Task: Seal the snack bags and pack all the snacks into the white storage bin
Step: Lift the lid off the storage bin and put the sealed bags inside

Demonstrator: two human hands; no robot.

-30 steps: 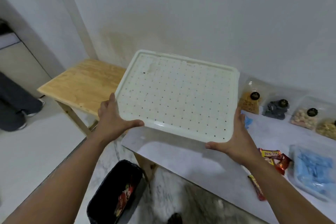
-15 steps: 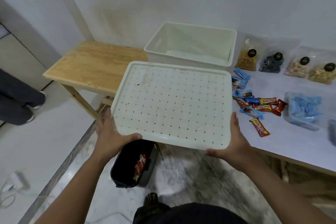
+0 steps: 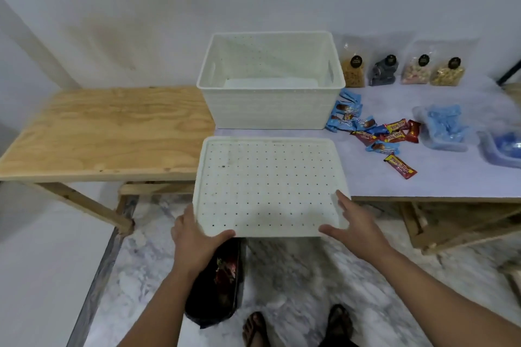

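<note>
- Snack bags (image 3: pixel 401 70), four clear pouches with dark round labels, are seen standing in a row against the wall at the back of the pale table (image 3: pixel 451 177), just right of the white storage bin (image 3: pixel 270 104), which stands open and appears empty.
- Wrapped candy bars (image 3: pixel 375 132) are scattered on the table beside the bin's right wall.
- A perforated white lid (image 3: pixel 267 186) is held flat at its near edge, overhanging the table front; the left hand (image 3: pixel 197 236) is closed on its near-left corner, thumb on top, while the right hand (image 3: pixel 352 222) is laid at the near-right corner with fingers spread wide.
- The pouches are judged light, soft and crinkly, their contents crushable; each is best taken by its upper strip, where the seal would be pressed shut.
- The bars are judged light and slick, easily gathered several at once.
</note>
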